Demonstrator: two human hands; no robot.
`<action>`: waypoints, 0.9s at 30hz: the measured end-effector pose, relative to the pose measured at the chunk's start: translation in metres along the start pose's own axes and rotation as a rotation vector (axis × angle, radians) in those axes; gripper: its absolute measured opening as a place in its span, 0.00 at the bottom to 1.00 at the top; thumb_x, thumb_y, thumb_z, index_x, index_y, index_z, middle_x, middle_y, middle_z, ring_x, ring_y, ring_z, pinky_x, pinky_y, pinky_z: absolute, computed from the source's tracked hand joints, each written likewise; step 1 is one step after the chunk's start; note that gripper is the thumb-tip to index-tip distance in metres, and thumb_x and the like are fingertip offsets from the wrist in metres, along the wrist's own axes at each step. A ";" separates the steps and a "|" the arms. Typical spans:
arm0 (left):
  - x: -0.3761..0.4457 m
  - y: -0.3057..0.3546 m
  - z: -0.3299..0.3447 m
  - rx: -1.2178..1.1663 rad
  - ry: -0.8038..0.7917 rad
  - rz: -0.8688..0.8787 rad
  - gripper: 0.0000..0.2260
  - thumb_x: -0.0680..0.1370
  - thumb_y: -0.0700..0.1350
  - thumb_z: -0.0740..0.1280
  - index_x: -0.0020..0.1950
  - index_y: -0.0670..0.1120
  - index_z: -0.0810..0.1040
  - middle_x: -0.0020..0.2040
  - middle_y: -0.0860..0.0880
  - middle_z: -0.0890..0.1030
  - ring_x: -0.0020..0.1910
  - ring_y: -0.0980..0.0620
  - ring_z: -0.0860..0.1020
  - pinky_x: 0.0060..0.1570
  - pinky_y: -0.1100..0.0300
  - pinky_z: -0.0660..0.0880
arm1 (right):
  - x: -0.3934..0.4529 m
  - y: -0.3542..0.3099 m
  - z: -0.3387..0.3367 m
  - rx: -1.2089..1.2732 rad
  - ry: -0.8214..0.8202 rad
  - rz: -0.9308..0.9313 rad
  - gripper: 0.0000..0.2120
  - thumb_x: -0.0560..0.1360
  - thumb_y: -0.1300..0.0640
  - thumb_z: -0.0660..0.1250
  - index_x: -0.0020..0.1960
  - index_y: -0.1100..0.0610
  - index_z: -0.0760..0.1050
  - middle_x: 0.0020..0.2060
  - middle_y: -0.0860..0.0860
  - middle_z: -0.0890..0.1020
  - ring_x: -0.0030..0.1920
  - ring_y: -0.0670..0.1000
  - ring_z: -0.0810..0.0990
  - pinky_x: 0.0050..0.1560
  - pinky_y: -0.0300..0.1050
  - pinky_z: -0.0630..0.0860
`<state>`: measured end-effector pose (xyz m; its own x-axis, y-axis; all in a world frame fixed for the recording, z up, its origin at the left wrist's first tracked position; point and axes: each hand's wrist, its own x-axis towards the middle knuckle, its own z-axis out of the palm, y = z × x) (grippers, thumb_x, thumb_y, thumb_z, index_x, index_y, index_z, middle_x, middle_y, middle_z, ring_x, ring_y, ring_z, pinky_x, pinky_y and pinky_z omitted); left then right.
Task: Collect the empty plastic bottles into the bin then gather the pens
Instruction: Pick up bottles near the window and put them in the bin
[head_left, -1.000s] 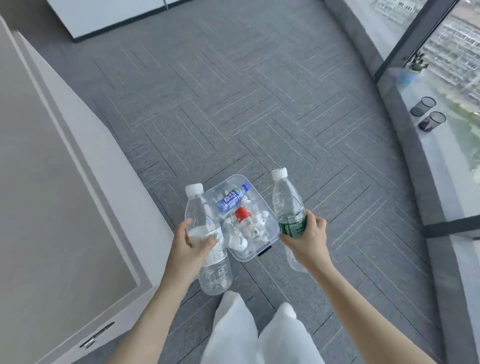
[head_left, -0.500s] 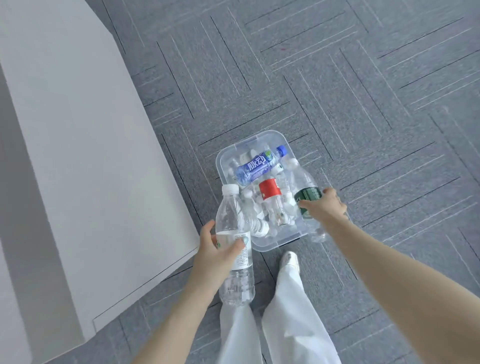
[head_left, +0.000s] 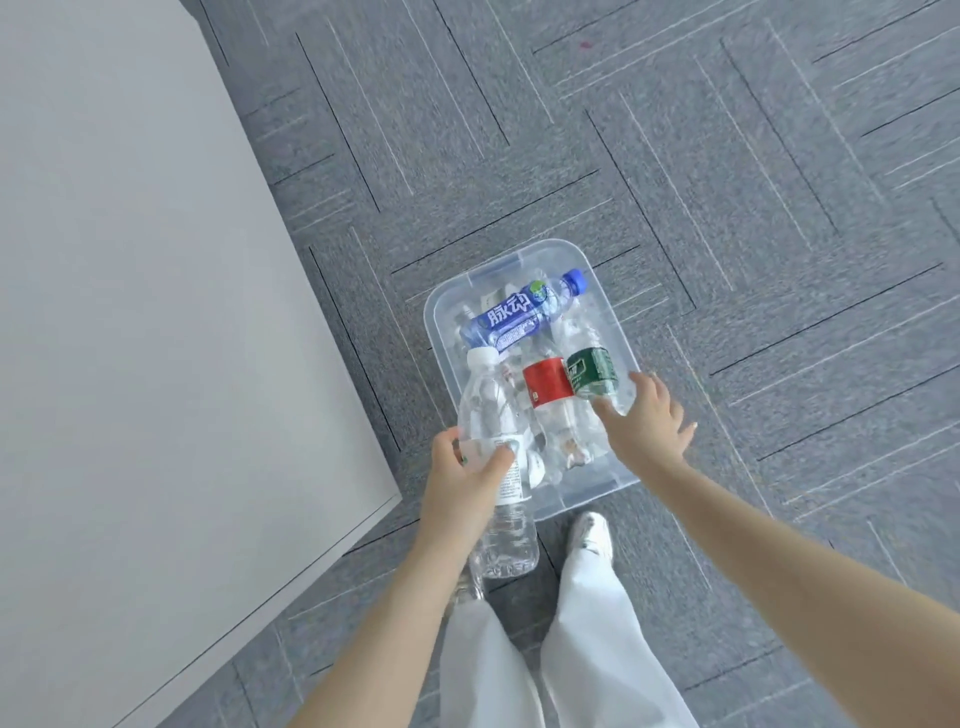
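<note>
While left hand (head_left: 462, 478) grips one bottle (head_left: 493, 457), right hand (head_left: 649, 421) hangs empty, fingers spread.

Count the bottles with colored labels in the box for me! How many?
3. The blue-label bottle lies across the far end of the clear bin, the red-label bottle sits mid-bin, and the green-label bottle is beside it. Clear bottles crowd underneath, so more may be hidden.

The clear plastic storage bin (head_left: 524, 260) has a small blue latch at its 12 o'clock edge. Inside, the blue-labelled plastic bottle (head_left: 514, 317) carries white characters and a blue cap. The red-labelled clear bottle (head_left: 546, 387) lies at 9 o'clock of the dark-green-labelled clear bottle (head_left: 593, 372). The grey carpet floor (head_left: 727, 182) shows dark and pale line patterns.
</note>
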<state>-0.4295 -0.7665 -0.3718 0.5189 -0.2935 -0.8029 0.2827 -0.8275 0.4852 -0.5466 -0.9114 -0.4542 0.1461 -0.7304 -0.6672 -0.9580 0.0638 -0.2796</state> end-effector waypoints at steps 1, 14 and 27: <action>0.001 0.004 0.003 0.003 -0.009 -0.016 0.27 0.74 0.53 0.66 0.70 0.49 0.61 0.57 0.52 0.73 0.50 0.54 0.75 0.49 0.57 0.71 | -0.009 0.007 -0.005 0.022 -0.008 -0.014 0.31 0.76 0.42 0.61 0.74 0.52 0.57 0.76 0.50 0.57 0.75 0.58 0.55 0.73 0.63 0.46; 0.047 0.041 0.042 0.098 -0.030 -0.032 0.34 0.77 0.51 0.63 0.77 0.48 0.48 0.76 0.46 0.57 0.72 0.44 0.63 0.66 0.49 0.64 | -0.057 0.051 -0.033 0.222 -0.034 -0.036 0.26 0.77 0.52 0.63 0.72 0.53 0.61 0.73 0.51 0.60 0.73 0.55 0.57 0.71 0.56 0.55; -0.003 0.035 0.008 0.183 0.053 0.045 0.22 0.77 0.48 0.62 0.71 0.48 0.64 0.71 0.47 0.67 0.67 0.47 0.68 0.54 0.57 0.65 | -0.070 0.022 -0.060 0.225 -0.012 -0.083 0.24 0.76 0.51 0.63 0.70 0.50 0.63 0.74 0.49 0.59 0.74 0.54 0.54 0.73 0.57 0.54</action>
<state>-0.4277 -0.7983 -0.3555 0.5710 -0.3102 -0.7601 0.1092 -0.8889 0.4448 -0.5924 -0.8998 -0.3721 0.2261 -0.7313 -0.6435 -0.8636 0.1552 -0.4797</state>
